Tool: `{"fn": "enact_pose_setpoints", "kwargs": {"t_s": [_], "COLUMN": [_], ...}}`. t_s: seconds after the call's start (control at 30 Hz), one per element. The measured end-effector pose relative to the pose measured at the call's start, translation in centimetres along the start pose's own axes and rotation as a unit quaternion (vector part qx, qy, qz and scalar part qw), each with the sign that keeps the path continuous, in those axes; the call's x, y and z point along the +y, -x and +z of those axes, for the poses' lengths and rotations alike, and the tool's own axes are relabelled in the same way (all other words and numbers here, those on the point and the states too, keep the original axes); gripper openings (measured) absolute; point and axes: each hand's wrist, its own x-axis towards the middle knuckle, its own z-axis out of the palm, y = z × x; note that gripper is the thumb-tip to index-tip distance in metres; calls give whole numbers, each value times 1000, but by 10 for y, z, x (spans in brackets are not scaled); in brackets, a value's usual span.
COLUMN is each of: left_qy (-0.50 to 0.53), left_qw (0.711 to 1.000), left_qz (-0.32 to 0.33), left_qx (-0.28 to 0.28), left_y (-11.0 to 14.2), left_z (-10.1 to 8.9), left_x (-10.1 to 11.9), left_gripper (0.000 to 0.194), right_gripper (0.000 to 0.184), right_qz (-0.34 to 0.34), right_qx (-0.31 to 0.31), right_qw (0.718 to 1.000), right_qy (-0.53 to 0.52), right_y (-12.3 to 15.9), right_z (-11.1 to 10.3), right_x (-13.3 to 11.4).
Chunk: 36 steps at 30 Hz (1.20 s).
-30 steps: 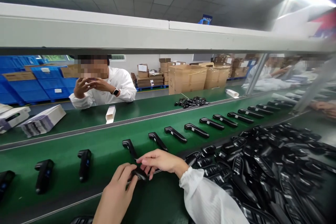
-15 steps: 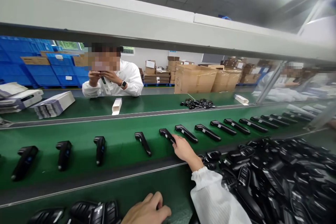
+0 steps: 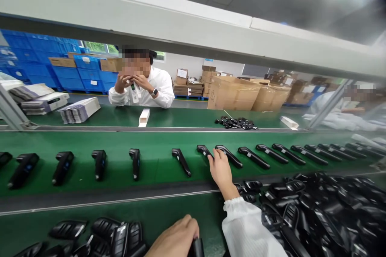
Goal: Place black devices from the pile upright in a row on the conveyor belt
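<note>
My right hand [image 3: 221,170] reaches over the green belt, its fingers bent around the lower part of a black angled handheld device [image 3: 203,150]. That device's short head shows, and the hand covers its lower end. Another such device [image 3: 232,158] lies right behind the fingertips. Low in the picture, my left hand [image 3: 179,236] is closed on a black piece [image 3: 198,247]; only one end shows, so its kind stays unclear. A loose group of black ribbed parts [image 3: 120,237] lies left of this hand. More black parts [image 3: 319,213] form a large heap beside my right sleeve.
Similar devices [image 3: 100,164] lie in a row along the belt [image 3: 157,138]. A white frame beam [image 3: 181,36] crosses above. Opposite, a person in white [image 3: 159,84] sits near an open white box [image 3: 144,117], stacked cartons [image 3: 81,109] and small black parts [image 3: 237,123].
My hands have parted: the right moved onto a device on the belt, the left drew back, opened, then closed on a black piece. The view has shifted, and devices appear farther right.
</note>
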Motion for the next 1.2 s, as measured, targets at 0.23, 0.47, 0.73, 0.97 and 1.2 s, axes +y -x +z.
{"fn": "enact_pose_setpoints", "kwargs": {"t_s": [0.23, 0.47, 0.73, 0.97, 1.2], "left_qy": [249, 238, -119, -171, -43], "left_qw": [947, 935, 991, 981, 983], "left_qz": [-2, -14, -1, -24, -38], "left_qx": [202, 262, 63, 87, 176], "left_y": [-14, -2, 30, 16, 13], "left_z": [-27, -42, -31, -28, -37], "left_x": [-47, -50, -26, -33, -42], "left_gripper": [19, 41, 57, 28, 42], "right_gripper": [39, 25, 32, 61, 54], "right_qz": [-51, -92, -42, -65, -59], "right_qx": [-338, -375, -200, -171, -163], "right_qw": [864, 832, 975, 980, 982], "right_qy": [-370, -398, -82, 80, 73], "right_y": [9, 20, 7, 17, 10], "right_z": [-36, -36, -9, 18, 17], "right_x": [-58, -90, -30, -23, -2]}}
